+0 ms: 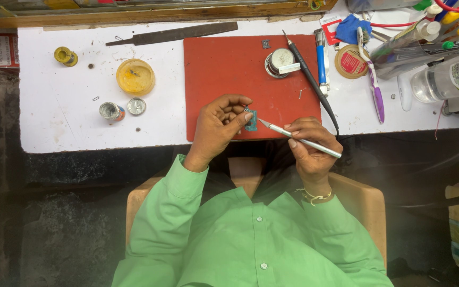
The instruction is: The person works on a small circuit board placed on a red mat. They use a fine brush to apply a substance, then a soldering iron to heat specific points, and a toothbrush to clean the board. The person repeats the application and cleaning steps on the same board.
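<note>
Hands at work over a red mat (224, 69) on the white desk (59, 122).
Left hand (220, 127) pinches a small green circuit board (250, 120); right hand (310, 146) grips a silver craft knife (298, 139); round red-labelled tin (350, 61) behind.

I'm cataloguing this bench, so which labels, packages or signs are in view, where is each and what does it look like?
Red-and-white rectangular label: far left, off the white tabletop.
Round tan tin lid with red label: right of the red mat.
Clear plastic bottle with white label: right edge, lying down.
Small red-and-white card: top, beside blue cloth.
</note>
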